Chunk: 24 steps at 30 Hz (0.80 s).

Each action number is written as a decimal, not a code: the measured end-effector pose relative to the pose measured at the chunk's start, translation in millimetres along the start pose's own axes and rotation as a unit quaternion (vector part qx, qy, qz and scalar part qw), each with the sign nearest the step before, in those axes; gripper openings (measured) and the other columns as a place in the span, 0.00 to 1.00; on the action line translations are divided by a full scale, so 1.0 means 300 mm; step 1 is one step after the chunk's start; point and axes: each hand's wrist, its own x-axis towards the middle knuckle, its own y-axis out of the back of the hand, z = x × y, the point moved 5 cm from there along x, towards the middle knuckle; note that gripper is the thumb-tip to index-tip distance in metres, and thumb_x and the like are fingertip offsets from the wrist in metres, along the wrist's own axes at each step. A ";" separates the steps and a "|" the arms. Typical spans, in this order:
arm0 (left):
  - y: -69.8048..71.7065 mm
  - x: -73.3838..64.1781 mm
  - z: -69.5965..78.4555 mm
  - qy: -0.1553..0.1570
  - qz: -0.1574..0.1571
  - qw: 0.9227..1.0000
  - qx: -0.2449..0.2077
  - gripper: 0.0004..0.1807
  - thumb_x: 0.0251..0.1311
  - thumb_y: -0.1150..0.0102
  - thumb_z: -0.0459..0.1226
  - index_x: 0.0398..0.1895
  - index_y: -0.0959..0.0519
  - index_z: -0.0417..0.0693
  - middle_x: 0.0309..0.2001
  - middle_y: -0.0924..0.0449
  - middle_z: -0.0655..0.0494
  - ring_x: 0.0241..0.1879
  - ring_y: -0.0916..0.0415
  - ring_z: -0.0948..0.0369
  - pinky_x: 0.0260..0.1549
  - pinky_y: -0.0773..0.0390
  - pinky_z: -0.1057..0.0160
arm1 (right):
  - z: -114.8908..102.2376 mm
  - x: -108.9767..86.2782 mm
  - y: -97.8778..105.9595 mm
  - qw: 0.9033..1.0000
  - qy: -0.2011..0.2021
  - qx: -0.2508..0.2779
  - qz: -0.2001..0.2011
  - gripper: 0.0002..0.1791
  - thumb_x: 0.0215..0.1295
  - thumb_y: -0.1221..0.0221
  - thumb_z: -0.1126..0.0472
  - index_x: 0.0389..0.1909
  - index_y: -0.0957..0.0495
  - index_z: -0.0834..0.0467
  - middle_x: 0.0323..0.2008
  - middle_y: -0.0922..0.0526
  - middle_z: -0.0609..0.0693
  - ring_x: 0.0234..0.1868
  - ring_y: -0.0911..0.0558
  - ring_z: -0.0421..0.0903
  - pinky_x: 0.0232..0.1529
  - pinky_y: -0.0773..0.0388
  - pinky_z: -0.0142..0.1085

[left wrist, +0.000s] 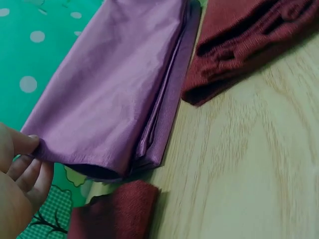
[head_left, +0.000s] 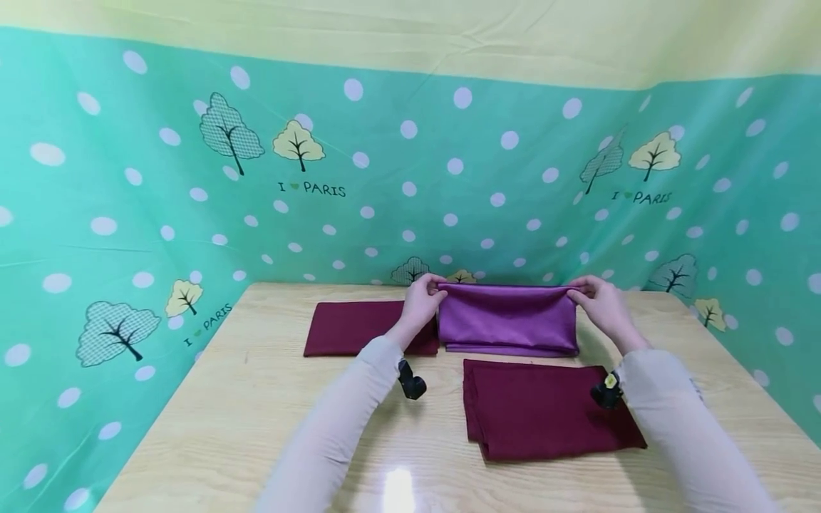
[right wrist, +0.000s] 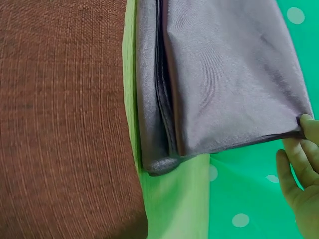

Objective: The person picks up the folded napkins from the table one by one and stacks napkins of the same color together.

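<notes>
A shiny purple cloth, folded in layers, is held up along its far edge near the back of the table. My left hand pinches its upper left corner between thumb and fingers. At the upper right corner, my right hand pinches the same edge. In the left wrist view the purple cloth shows stacked folds at its lower side, and the left thumb lies on top of the corner. The right wrist view shows the cloth looking greyish, with its lower layers resting on the table.
A folded maroon cloth lies flat to the left, partly behind my left hand. Another folded maroon cloth lies nearer me, under my right forearm. The wooden table ends at a green dotted curtain behind.
</notes>
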 end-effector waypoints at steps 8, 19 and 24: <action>-0.022 0.009 -0.044 0.033 0.009 0.999 -0.027 0.13 0.54 0.41 0.30 0.44 0.22 0.42 0.40 0.21 0.47 0.39 0.24 0.55 0.39 0.24 0.63 | 0.023 0.021 -0.034 0.999 -0.028 0.018 0.023 0.16 0.65 0.48 0.56 0.45 0.25 0.64 0.38 0.19 0.62 0.34 0.25 0.47 0.29 0.30 0.30; -0.033 0.022 -0.051 0.065 0.003 0.997 -0.052 0.13 0.54 0.41 0.30 0.44 0.22 0.41 0.40 0.21 0.46 0.39 0.23 0.54 0.36 0.23 0.64 | 0.006 0.033 -0.027 0.998 -0.037 -0.004 0.050 0.15 0.65 0.48 0.58 0.45 0.25 0.65 0.37 0.20 0.62 0.36 0.23 0.53 0.32 0.31 0.34; -0.043 0.023 -0.058 0.083 0.002 0.995 -0.060 0.14 0.54 0.41 0.30 0.45 0.22 0.41 0.41 0.21 0.46 0.39 0.22 0.54 0.36 0.23 0.65 | 0.006 0.033 -0.024 0.998 -0.040 -0.012 0.036 0.15 0.65 0.49 0.58 0.46 0.25 0.65 0.37 0.20 0.63 0.36 0.23 0.55 0.32 0.30 0.36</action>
